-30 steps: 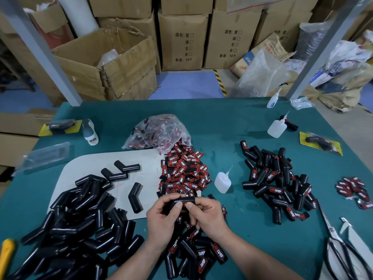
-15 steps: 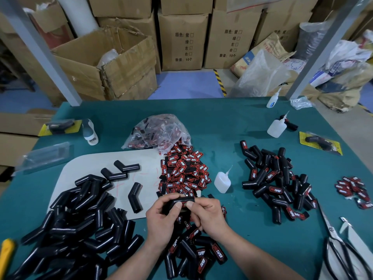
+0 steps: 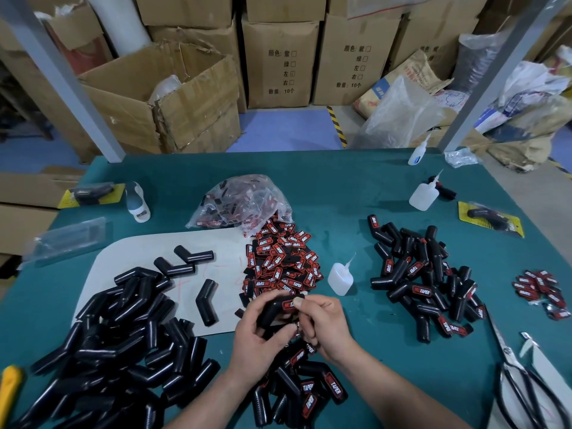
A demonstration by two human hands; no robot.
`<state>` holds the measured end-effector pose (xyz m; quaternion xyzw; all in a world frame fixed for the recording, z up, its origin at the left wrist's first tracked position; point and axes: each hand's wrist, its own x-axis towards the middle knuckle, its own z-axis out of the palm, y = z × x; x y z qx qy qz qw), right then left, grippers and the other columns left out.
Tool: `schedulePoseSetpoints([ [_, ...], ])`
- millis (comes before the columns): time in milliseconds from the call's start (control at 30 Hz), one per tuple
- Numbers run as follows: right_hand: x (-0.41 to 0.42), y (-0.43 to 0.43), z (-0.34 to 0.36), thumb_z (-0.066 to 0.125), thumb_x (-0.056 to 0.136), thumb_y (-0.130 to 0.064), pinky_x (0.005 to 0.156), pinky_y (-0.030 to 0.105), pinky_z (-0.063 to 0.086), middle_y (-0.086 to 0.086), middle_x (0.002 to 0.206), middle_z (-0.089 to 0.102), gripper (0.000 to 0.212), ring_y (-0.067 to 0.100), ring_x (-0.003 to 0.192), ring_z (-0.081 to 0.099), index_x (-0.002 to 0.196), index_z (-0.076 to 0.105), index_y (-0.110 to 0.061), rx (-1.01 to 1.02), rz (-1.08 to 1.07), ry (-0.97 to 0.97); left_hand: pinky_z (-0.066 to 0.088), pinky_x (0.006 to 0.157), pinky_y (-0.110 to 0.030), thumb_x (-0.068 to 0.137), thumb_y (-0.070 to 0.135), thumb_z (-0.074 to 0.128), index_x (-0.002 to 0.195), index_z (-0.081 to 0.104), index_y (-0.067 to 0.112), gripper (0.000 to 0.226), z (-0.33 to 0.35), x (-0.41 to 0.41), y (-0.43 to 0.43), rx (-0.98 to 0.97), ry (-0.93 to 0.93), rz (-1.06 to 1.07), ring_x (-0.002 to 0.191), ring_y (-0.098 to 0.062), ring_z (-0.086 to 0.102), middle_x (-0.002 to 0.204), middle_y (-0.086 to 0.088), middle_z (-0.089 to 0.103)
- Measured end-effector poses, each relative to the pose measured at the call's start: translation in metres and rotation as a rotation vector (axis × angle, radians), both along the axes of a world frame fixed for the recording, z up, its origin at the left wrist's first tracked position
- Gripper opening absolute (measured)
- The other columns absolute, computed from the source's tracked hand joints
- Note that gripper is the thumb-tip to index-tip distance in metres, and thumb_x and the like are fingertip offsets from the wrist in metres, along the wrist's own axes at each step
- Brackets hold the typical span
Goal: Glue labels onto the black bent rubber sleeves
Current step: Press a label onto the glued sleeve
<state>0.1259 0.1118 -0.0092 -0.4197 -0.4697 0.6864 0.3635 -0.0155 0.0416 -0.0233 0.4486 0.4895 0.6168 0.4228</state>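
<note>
Rubber sleeve (image 3: pixel 274 309), bent, between left hand (image 3: pixel 257 339), right hand (image 3: pixel 325 323)

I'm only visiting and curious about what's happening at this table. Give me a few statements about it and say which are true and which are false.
1. The left hand and right hand together hold one black bent sleeve. True.
2. The scissors lie left of the hands. False: they lie near the table's right edge.
3. Sleeves in the pile of sleeves on the right carry red labels. True.
4. The loose labels heaped beyond the hands are blue. False: they are red and black.
5. The right hand holds a glue bottle. False: the nearest one sits on the table, apart from both hands.
</note>
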Motion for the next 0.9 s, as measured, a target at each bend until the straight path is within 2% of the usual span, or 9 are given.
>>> schedulePoseSetpoints([
  [100,0.0001,-0.0009,0.002,0.069,0.083,-0.03,0.04,0.025,0.025,0.005,0.035,0.038,0.047,0.015,0.03,0.028,0.047,0.048,-0.01,-0.01,0.013,0.016,0.05,0.107,-0.034,0.09,0.023,0.071,0.127,0.064,0.031,0.039,0.0001,-0.0008,0.0027,0.077,0.222,0.097,0.125,-0.024,0.063,0.134,0.003,0.066],
  [167,0.0,-0.0019,0.0033,0.068,0.083,-0.032,0.041,0.027,0.026,0.005,0.035,0.038,0.047,0.016,0.03,0.029,0.046,0.048,-0.01,0.006,0.019,-0.007,0.047,0.107,-0.03,0.093,0.02,0.067,0.12,0.068,0.022,0.027,-0.0005,-0.0026,0.0041,0.178,0.36,0.141,0.124,-0.021,0.063,0.132,0.006,0.066],
  [267,0.0003,-0.0031,0.0031,0.067,0.084,-0.032,0.042,0.03,0.027,0.007,0.036,0.041,0.048,0.017,0.031,0.031,0.046,0.049,-0.01,0.051,0.022,-0.047,0.047,0.104,-0.025,0.095,0.017,0.064,0.11,0.073,0.008,0.019,-0.0033,-0.0028,0.0039,0.201,0.453,0.175,0.12,-0.018,0.065,0.127,0.004,0.067],
  [433,0.0003,-0.0037,-0.0016,0.064,0.09,-0.035,0.042,0.025,0.032,0.007,0.036,0.043,0.053,0.018,0.031,0.034,0.046,0.05,-0.009,0.089,0.026,-0.086,0.048,0.102,-0.023,0.096,0.018,0.065,0.111,0.071,0.017,0.017,-0.0032,-0.0022,0.0048,0.214,0.482,0.206,0.116,-0.014,0.066,0.122,0.01,0.067],
  [567,0.0002,-0.0037,-0.0056,0.053,0.092,-0.048,0.042,0.023,0.032,0.007,0.036,0.044,0.064,0.02,0.033,0.038,0.04,0.053,-0.009,0.096,0.017,-0.128,0.047,0.102,-0.021,0.095,0.019,0.065,0.111,0.07,0.021,0.017,-0.0029,-0.0033,0.0049,0.201,0.449,0.221,0.115,-0.013,0.066,0.121,0.014,0.067],
  [767,-0.0006,-0.0048,-0.0028,0.06,0.093,-0.044,0.043,0.026,0.036,0.004,0.04,0.049,0.056,0.018,0.035,0.041,0.046,0.051,-0.015,0.195,0.011,-0.227,0.049,0.101,-0.022,0.095,0.019,0.066,0.11,0.071,0.018,0.016,-0.0068,-0.0052,0.0047,0.192,0.459,0.224,0.114,-0.015,0.067,0.119,0.009,0.068],
  [900,-0.0015,-0.0091,-0.0018,0.055,0.096,-0.045,0.045,0.026,0.038,0.002,0.041,0.05,0.058,0.016,0.038,0.044,0.046,0.052,-0.015,0.203,-0.025,-0.221,0.049,0.101,-0.023,0.095,0.02,0.066,0.111,0.07,0.023,0.017,-0.0069,-0.0058,0.0035,0.187,0.452,0.227,0.114,-0.015,0.067,0.12,0.011,0.068],
])
